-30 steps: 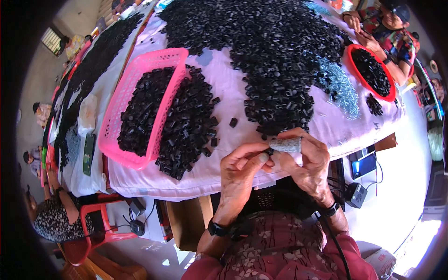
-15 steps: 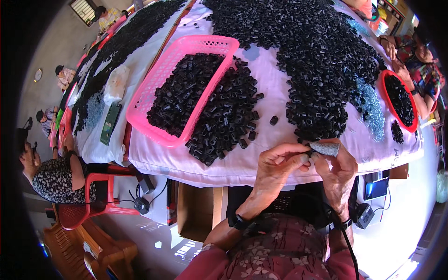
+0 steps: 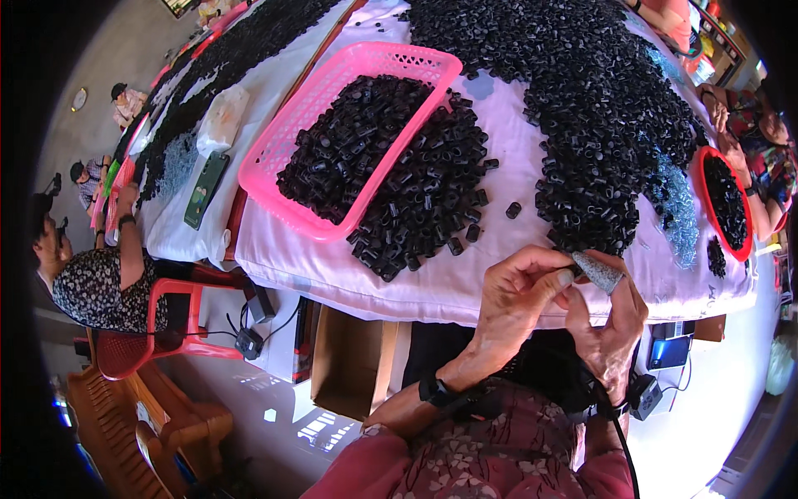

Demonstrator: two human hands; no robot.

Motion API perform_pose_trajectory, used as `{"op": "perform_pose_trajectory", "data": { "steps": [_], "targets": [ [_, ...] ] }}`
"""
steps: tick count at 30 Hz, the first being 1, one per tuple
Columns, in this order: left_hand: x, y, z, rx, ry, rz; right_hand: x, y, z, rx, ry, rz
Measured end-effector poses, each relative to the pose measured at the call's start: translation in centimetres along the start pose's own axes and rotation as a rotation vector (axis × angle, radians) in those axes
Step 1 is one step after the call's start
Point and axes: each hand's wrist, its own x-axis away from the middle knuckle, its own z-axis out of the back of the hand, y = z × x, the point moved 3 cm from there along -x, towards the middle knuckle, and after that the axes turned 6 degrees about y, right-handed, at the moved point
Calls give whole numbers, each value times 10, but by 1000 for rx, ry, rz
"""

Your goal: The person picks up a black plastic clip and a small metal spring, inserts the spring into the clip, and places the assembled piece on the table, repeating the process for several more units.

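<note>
At the near edge of the cloth-covered table, my left hand (image 3: pixel 517 299) is closed, with thumb and index finger pinching a small black plastic piece (image 3: pixel 575 269), mostly hidden by the fingers. Close against it is my right hand (image 3: pixel 613 326), its fingers bent toward the same piece. A grey speckled cone-shaped finger cover (image 3: pixel 600 274) appears to sit on the right index finger, its tip at the piece. Just beyond my hands lies a large heap of small black plastic pieces (image 3: pixel 586 204). A single black piece (image 3: pixel 514 209) rests apart on the cloth.
A pink plastic basket (image 3: pixel 258 179) of black pieces stands at left-centre, with a pile (image 3: pixel 416 208) beside it. A red bowl (image 3: pixel 746 246) and clear bits (image 3: pixel 677 220) lie right. A phone (image 3: pixel 206 190) is at left. People sit around; a red chair (image 3: pixel 158 333) stands left.
The view has shifted, so the table contents appear farther right. The finger cover has tilted, its tip now pointing up and left. Both hands stay together at the table edge.
</note>
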Motion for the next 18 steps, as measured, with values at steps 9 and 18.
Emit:
{"op": "perform_pose_trajectory", "data": {
  "steps": [9, 18],
  "targets": [
    [6, -6, -5, 183, 108, 35, 5, 3, -26, 160, 24, 128],
    [3, -2, 7, 411, 243, 23, -9, 4, -46, 179, -32, 307]
  ]
}}
